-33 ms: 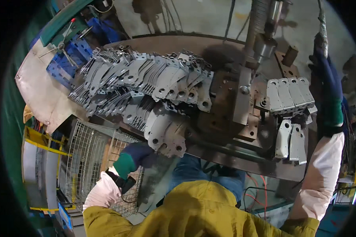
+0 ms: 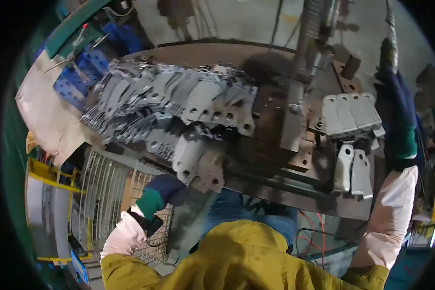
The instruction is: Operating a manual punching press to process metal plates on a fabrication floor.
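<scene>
My right hand, in a dark blue glove with a green cuff, reaches up on the right and is closed round a long lever handle with a silvery wrapping. My left hand, gloved the same way, hangs just off the table's front edge, near grey metal brackets; its fingers are dark and blurred. A machine spindle stands over a steel fixture with a flat bar. Beside the fixture lies a row of shaped grey brackets, with a few more brackets in front.
Overlapping stacks of flat metal brackets cover the table's left half. A wire basket stands below, left of my legs. Blue perforated metal parts sit at the far left. Red cables run on the floor at the right.
The whole view has shifted slightly and become blurrier, with the table contents a little further left. Both hands keep nearly the same places; the right stays on the lever handle.
</scene>
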Demonstrator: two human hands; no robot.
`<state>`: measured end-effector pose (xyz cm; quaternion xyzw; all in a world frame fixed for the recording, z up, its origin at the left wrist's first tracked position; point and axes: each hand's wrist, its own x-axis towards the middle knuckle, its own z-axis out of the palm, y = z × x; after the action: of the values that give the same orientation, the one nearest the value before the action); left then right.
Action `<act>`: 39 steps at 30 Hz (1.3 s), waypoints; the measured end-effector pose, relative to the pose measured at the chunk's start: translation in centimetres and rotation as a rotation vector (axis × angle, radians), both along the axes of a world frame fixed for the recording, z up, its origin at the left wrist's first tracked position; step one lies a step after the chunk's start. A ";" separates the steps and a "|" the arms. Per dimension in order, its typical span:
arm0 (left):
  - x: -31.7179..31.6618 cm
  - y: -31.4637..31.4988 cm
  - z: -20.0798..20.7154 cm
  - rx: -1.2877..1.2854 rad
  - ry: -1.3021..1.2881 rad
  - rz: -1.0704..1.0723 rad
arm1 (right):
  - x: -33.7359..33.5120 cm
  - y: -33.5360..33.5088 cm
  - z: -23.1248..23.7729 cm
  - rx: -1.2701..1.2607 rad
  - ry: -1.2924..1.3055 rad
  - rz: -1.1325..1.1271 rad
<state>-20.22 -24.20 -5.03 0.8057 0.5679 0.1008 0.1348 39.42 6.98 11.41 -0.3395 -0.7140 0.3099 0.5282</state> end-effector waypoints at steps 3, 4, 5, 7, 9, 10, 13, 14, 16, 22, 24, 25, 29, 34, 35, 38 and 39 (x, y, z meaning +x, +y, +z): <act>-1.4 0.9 -3.7 -0.147 -0.272 0.250 | 1.9 -4.0 -2.0 -0.231 -0.067 -0.118; -0.1 1.3 -2.7 -0.373 -0.427 0.600 | 2.5 -5.3 -2.9 -0.081 -0.375 -0.213; 1.1 1.7 -1.7 -0.467 -0.505 0.737 | 3.8 -6.3 -4.6 -0.177 -0.361 -0.332; 2.3 1.8 0.8 -0.548 -0.625 0.852 | 5.8 -8.9 -6.9 -0.229 -0.687 -0.534; 2.9 1.4 3.0 -0.568 -0.720 0.835 | 5.9 -11.9 -7.8 -0.252 -1.147 -0.706; 3.0 1.2 4.0 -0.570 -0.739 0.784 | 5.6 -12.9 -8.6 -0.350 -1.253 -0.780; 3.4 2.2 5.3 -0.506 -0.658 0.457 | 8.2 -16.6 -14.0 -0.491 -1.201 -0.776; 4.3 2.2 6.4 -0.418 -0.522 0.287 | 7.3 -17.2 -14.6 -0.516 -1.159 -0.721; 5.6 3.1 6.0 -0.162 -0.342 -0.057 | 5.0 -18.4 -15.2 -0.569 -1.113 -0.594; 12.1 4.1 6.5 -0.474 -0.564 0.003 | 5.2 -19.9 -17.0 -0.311 -0.986 -0.605; 15.8 5.9 9.3 -0.733 -0.549 0.129 | 5.1 -19.7 -16.7 -0.322 -0.998 -0.568; 16.9 6.4 9.6 -0.827 -0.566 0.122 | 5.4 -19.9 -16.3 -0.335 -1.018 -0.563; 18.7 7.0 7.1 -0.972 -0.686 -0.055 | 5.8 -19.1 -16.9 -0.365 -1.078 -0.549; 21.9 7.5 7.2 -0.990 -0.706 -0.231 | 5.5 -19.3 -17.8 -0.397 -1.119 -0.683; 22.3 7.5 7.2 -0.959 -0.726 -0.285 | 5.2 -19.4 -17.6 -0.419 -1.131 -0.719; 23.2 7.6 6.0 -0.896 -0.788 -0.362 | 4.4 -19.1 -16.7 -0.507 -1.101 -0.687; 23.4 7.7 5.2 -0.898 -0.771 -0.363 | 3.9 -19.1 -16.1 -0.538 -1.097 -0.700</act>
<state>3.19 -16.46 0.15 0.6596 0.3190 0.1112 0.6714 43.31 -12.08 -4.65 -0.7754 -0.6247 0.0715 0.0582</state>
